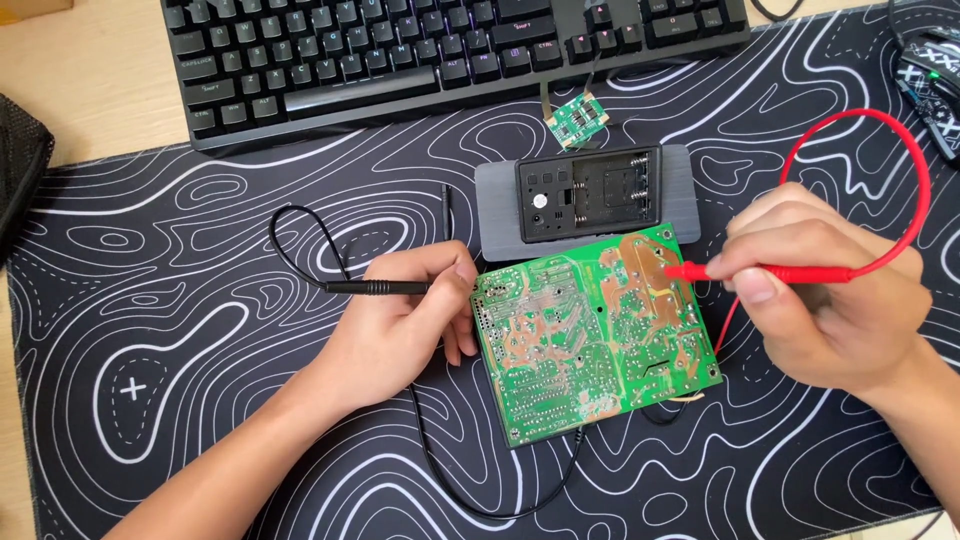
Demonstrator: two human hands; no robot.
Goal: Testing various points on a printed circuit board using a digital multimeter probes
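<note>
A green circuit board (pixel 590 335) lies solder side up on the black desk mat (pixel 180 340). My left hand (pixel 400 325) grips a black test probe (pixel 375 287) at the board's left edge, its tip hidden by my fingers. My right hand (pixel 830 300) holds a red test probe (pixel 735 271) like a pen, its tip touching the board's upper right area. The red lead (pixel 915 165) loops up and around behind my right hand. The black lead (pixel 295 215) curls away to the left.
A grey device with an open black battery compartment (pixel 588 195) lies just behind the board. A small green module (pixel 572 120) rests below a black keyboard (pixel 440 50). A patterned mouse (pixel 930 75) sits at the top right. Black mesh (pixel 20 170) shows at the left edge.
</note>
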